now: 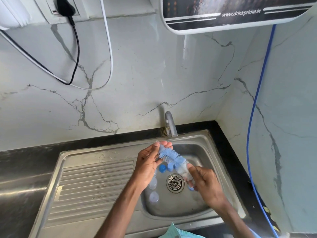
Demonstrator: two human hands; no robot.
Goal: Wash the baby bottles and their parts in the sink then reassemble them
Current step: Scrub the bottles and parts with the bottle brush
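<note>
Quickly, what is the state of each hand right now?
Left hand: pinches the bristle end of the blue brush.
Right hand: grips the pale other end of the brush.

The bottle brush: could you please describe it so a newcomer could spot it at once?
Look at the steel sink under the faucet. Above its bowl, the bottle brush slants from the left hand to the right hand, which grips its pale handle. It alone has light-blue bristles; the blue caps below are smooth and round.
</note>
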